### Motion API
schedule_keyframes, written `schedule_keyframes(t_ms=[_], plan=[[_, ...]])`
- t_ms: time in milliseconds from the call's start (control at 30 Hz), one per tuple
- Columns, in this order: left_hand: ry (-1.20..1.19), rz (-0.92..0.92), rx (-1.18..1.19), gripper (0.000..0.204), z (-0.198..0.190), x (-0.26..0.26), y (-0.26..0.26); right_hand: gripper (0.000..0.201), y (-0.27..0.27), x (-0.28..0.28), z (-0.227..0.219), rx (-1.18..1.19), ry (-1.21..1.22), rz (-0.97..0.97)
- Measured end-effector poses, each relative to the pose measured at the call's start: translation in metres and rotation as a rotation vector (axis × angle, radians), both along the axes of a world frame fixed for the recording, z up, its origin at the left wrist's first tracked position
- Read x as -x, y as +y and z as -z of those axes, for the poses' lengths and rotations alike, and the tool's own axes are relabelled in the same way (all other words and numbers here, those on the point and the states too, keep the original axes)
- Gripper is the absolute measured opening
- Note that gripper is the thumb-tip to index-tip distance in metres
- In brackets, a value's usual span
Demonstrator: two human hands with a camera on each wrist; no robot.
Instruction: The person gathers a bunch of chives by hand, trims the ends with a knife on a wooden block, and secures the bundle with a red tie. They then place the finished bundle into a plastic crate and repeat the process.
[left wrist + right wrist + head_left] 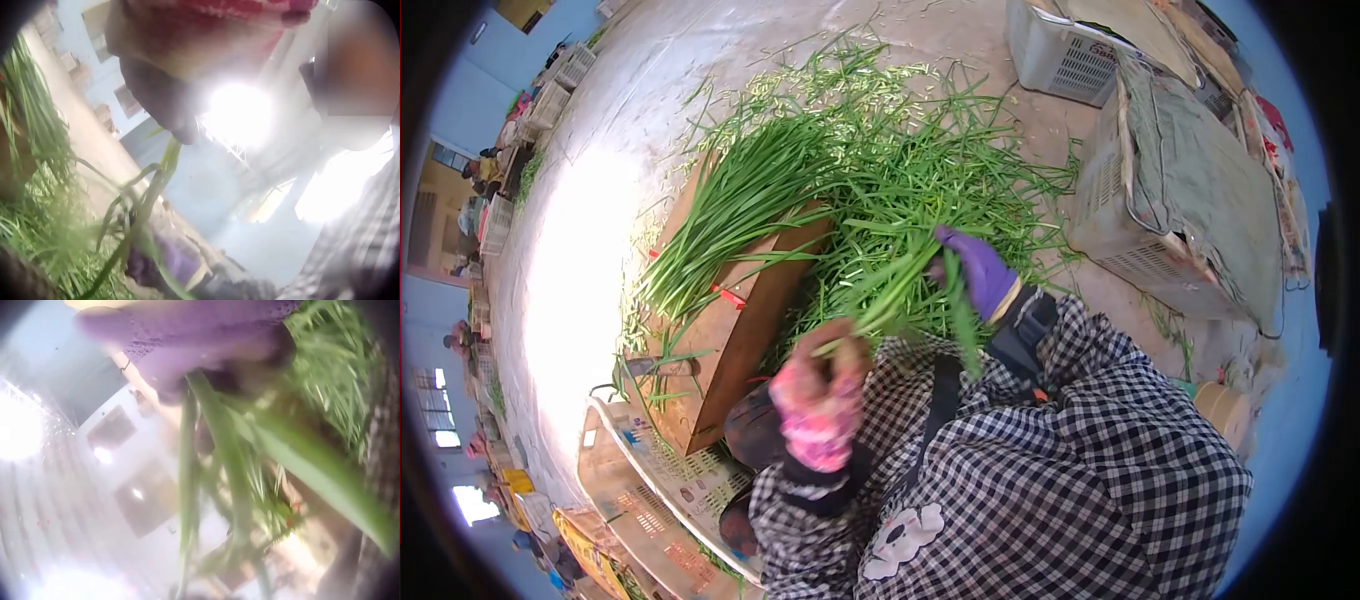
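My left hand (825,388), in a pink patterned glove with bare fingertips, pinches the pale ends of a small bunch of garlic chives (890,298) above my lap. At the other side, my right hand (983,270), in a purple glove, has its fingers curled round the leafy part of the same bunch. The left wrist view shows pale stems (167,156) coming out from the left fingertips. Flat green leaves (219,437) hang from under the purple glove in the right wrist view. A large pile of chives (940,180) lies just beyond both hands.
A thick bundle of chives (750,200) lies across a wooden board (740,375) at the left, with a knife (655,367) near its front. Plastic crates (670,490) stand at the lower left; covered crates (1190,190) stand at the right. Trimmings (830,90) litter the floor.
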State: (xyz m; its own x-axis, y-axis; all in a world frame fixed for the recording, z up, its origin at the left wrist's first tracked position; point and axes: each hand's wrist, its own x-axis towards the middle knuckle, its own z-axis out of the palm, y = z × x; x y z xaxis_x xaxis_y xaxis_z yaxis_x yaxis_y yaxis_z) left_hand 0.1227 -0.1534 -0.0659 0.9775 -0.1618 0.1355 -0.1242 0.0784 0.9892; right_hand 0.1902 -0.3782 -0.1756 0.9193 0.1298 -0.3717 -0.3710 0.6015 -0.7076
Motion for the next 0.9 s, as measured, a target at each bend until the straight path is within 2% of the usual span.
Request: schedule_keyframes(t_ms=[33,100,133,167,200,233,267,333,400,433,467,533,567,633,667,733,767,800,900], plan=[[0.0,-0.084,0.007,0.022,-0.017,0.005,0.01,0.031,-0.015,-0.007,0.014,0.1,0.036,0.098],[-0.032,-0.3,-0.062,0.026,-0.045,0.013,0.037,0.032,-0.071,-0.031,0.091,0.222,-0.003,0.187],[-0.063,-0.433,-0.144,0.026,-0.053,0.015,0.049,0.033,-0.11,-0.037,0.107,0.741,-0.056,-0.105],[-0.064,-0.453,-0.147,0.026,-0.058,0.017,0.054,0.034,-0.136,-0.04,0.117,1.251,-0.124,-0.413],[-0.036,-0.492,-0.228,0.026,-0.063,0.017,0.058,0.04,-0.144,-0.032,0.097,1.702,-0.241,-0.868],[-0.006,-0.535,-0.31,0.027,-0.067,0.019,0.064,0.046,-0.136,-0.021,0.068,1.881,-0.138,-1.064],[0.03,-0.444,-0.254,0.028,-0.063,0.021,0.072,0.057,-0.137,-0.026,0.067,1.91,0.12,-1.209],[0.072,-0.307,-0.112,0.03,-0.052,0.022,0.073,0.059,-0.103,-0.026,0.006,1.581,0.132,-0.819],[0.003,-0.184,-0.099,0.024,-0.043,0.015,0.06,0.057,-0.052,-0.006,-0.039,1.348,-0.548,-0.374],[0.079,-0.19,-0.204,0.022,-0.047,0.012,0.049,0.059,-0.02,0.001,-0.065,1.213,-0.84,-0.322],[0.152,-0.194,-0.309,0.019,-0.052,0.01,0.039,0.065,0.01,0.007,-0.088,1.037,-1.018,-0.339],[0.161,-0.14,-0.32,0.017,-0.053,0.008,0.027,0.058,0.066,0.018,-0.099,0.886,-1.358,-0.232],[0.132,-0.096,-0.323,0.023,-0.053,0.008,0.032,0.058,0.082,0.021,-0.098,0.878,-1.372,-0.232],[0.167,-0.178,-0.314,0.024,-0.064,0.012,0.042,0.048,0.114,0.023,-0.091,0.895,-1.132,-0.531],[0.214,-0.253,-0.3,0.024,-0.07,0.016,0.045,0.048,0.116,0.021,-0.091,0.882,-1.156,-0.547],[0.244,-0.256,-0.214,0.026,-0.065,0.022,0.065,0.036,0.114,0.016,-0.087,0.754,-1.311,-0.523],[0.279,-0.235,-0.13,0.025,-0.062,0.025,0.072,0.031,0.116,0.012,-0.087,0.791,-1.211,-0.724],[0.313,-0.207,-0.046,0.024,-0.059,0.027,0.078,0.031,0.117,0.011,-0.088,0.783,-1.219,-0.734],[0.289,-0.218,-0.017,0.025,-0.047,0.032,0.087,0.028,0.12,0.011,-0.094,0.798,-1.214,-0.838]])
